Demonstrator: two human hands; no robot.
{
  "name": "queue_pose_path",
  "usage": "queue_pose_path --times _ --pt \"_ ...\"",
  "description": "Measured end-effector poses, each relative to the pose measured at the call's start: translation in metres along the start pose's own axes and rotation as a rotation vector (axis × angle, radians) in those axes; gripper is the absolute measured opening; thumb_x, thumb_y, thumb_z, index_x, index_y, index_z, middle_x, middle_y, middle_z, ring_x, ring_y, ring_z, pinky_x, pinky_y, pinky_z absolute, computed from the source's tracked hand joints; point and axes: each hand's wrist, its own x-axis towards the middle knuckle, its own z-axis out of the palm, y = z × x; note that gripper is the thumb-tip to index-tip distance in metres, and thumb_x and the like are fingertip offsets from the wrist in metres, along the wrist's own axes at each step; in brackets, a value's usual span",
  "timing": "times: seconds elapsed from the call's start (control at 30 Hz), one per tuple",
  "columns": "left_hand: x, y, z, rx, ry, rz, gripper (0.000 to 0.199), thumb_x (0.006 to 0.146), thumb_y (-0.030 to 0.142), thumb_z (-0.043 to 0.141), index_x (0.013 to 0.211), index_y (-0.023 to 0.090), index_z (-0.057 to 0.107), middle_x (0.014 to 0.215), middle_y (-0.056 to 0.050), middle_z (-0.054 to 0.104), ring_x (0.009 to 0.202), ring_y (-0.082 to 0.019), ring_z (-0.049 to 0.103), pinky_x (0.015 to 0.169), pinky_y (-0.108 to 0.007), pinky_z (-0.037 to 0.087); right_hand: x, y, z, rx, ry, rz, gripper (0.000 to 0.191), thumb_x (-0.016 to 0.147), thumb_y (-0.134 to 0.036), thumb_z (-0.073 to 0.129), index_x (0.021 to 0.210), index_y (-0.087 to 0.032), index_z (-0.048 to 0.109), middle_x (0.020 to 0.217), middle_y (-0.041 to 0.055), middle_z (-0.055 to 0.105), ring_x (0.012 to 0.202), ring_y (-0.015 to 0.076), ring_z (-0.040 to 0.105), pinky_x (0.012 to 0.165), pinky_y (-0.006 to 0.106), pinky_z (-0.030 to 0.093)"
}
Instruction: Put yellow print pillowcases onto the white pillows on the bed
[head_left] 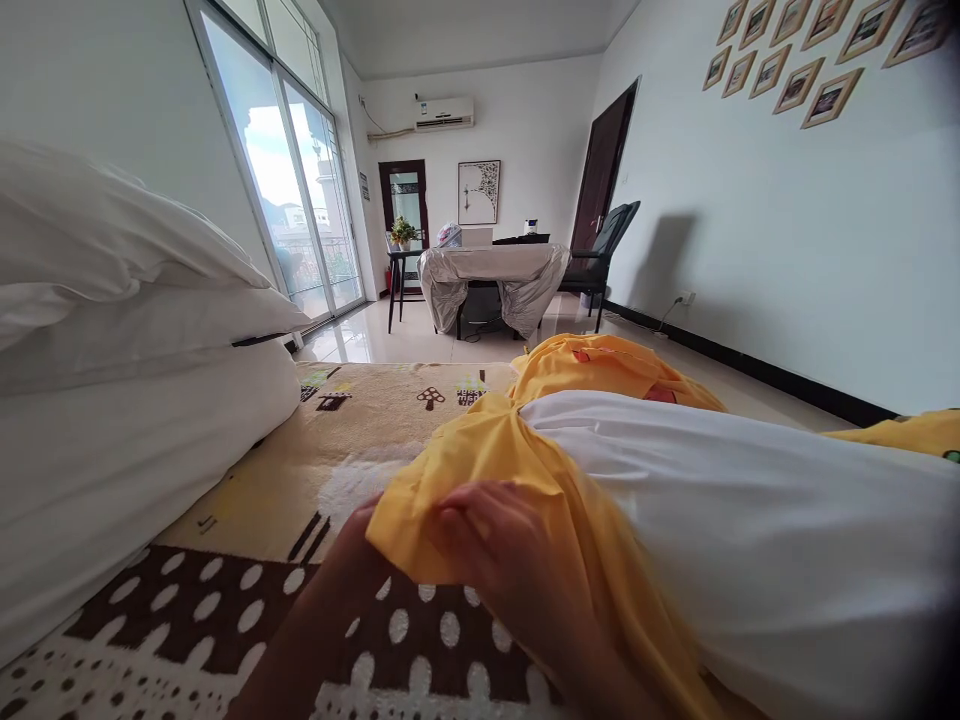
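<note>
A yellow cloth cover (487,450) is bunched around the near end and side of a long white cushion or quilt (750,500). My right hand (495,540) is closed on the cloth's near edge, its fingers curled together. Just left of it, my left hand (364,530) is at the cloth's left corner, with its fingers mostly hidden behind the fabric. More orange-yellow cloth with red patches (607,365) lies beyond the white piece. Everything rests on a patterned beige and brown blanket (360,420).
White pillows or bedding (112,270) are stacked at the left. Farther off are a table under a silvery cover (495,265), a black chair (607,250), a plant (403,232) on a stand and a sliding glass door (300,170).
</note>
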Motion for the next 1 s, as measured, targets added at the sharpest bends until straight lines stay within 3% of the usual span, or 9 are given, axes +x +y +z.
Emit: queue_pose_path --times 0.1,0.2,0.5,0.8,1.0 --pt "-0.016 -0.001 0.011 0.164 -0.078 -0.065 0.017 0.059 0.011 0.067 0.074 0.015 0.072 0.069 -0.004 0.069 0.062 -0.02 0.061 0.051 -0.025 0.047 0.0 -0.001 0.009 0.129 -0.061 0.152 0.011 0.085 -0.028 0.057 0.08 -0.022 0.064 0.079 -0.0006 0.066 0.074 0.0136 0.059 0.069 0.025 0.042" --pt "-0.023 -0.001 0.023 0.285 -0.101 -0.037 0.019 0.056 0.015 0.07 0.074 0.014 0.072 0.068 -0.003 0.067 0.062 -0.017 0.059 0.052 -0.022 0.044 0.003 0.002 0.008 0.179 -0.07 0.244 0.008 0.081 -0.025 0.059 0.082 -0.02 0.065 0.077 -0.0006 0.066 0.069 0.0126 0.058 0.064 0.024 0.042" --pt "-0.02 -0.003 0.038 0.345 -0.213 -0.073 0.029 0.061 0.017 0.07 0.09 0.014 0.071 0.066 0.0 0.064 0.056 -0.009 0.051 0.056 -0.019 0.041 0.01 0.02 0.005 0.382 -0.136 0.289 0.013 0.082 -0.028 0.054 0.077 -0.016 0.057 0.071 -0.0005 0.059 0.065 0.0114 0.051 0.058 0.022 0.039" --pt "-0.017 -0.002 0.038 0.269 -0.182 -0.154 0.015 0.056 0.018 0.071 0.07 0.013 0.067 0.052 0.003 0.048 0.049 -0.006 0.037 0.046 -0.018 0.029 0.014 0.03 0.005 0.613 -0.153 0.365 0.021 0.082 -0.037 0.056 0.078 -0.017 0.052 0.069 -0.0028 0.049 0.064 0.01 0.043 0.057 0.022 0.035" --pt "-0.014 -0.003 0.036 0.354 -0.12 -0.151 0.017 0.057 0.026 0.071 0.066 0.013 0.065 0.055 0.001 0.049 0.051 -0.008 0.039 0.046 -0.02 0.031 0.015 0.036 0.006 0.748 -0.165 0.394 0.03 0.078 -0.045 0.061 0.079 -0.017 0.052 0.07 -0.0032 0.049 0.063 0.009 0.042 0.056 0.022 0.034"
